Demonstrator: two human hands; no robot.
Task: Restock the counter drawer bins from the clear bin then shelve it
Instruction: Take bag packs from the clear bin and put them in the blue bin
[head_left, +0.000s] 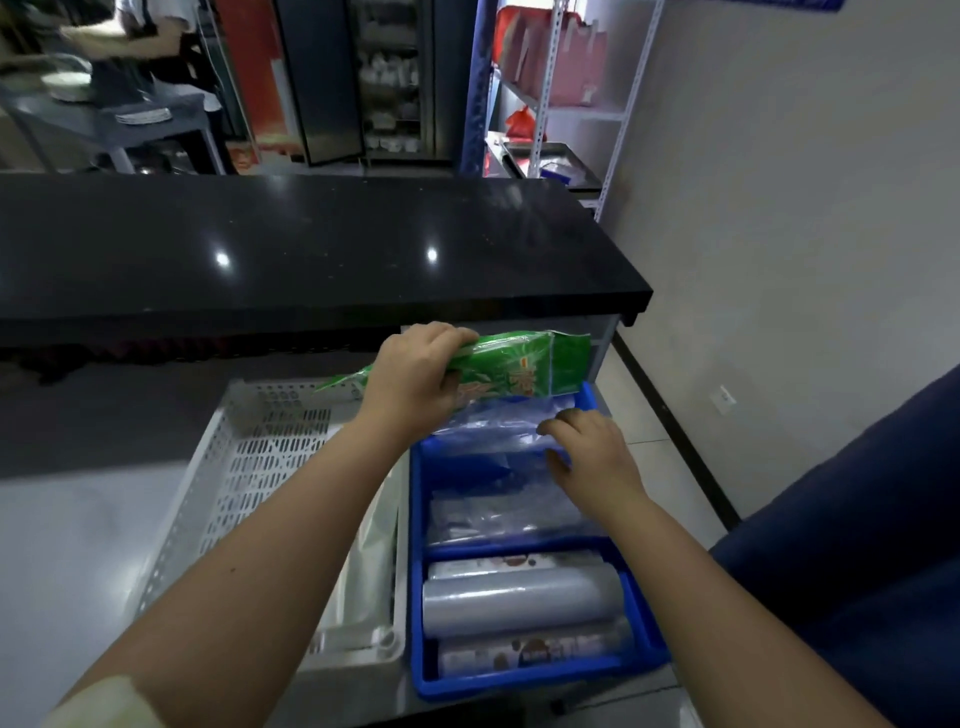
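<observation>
The left hand (415, 379) grips a green printed packet (519, 366) by its near end, fingers curled over the top, and holds it level above the far end of a blue bin (415, 571). The right hand (592, 457) presses down on clear plastic bags (493, 431) piled in that bin's far compartment, fingertips on the wrapping. In the near compartment lie rolls (519, 597) side by side, a plain grey one between two with printed labels. Just left of the blue bin stands a white perforated basket (249, 467). Both sit below a glossy black countertop (311, 244). Beyond it stand metal shelves (561, 104).
</observation>
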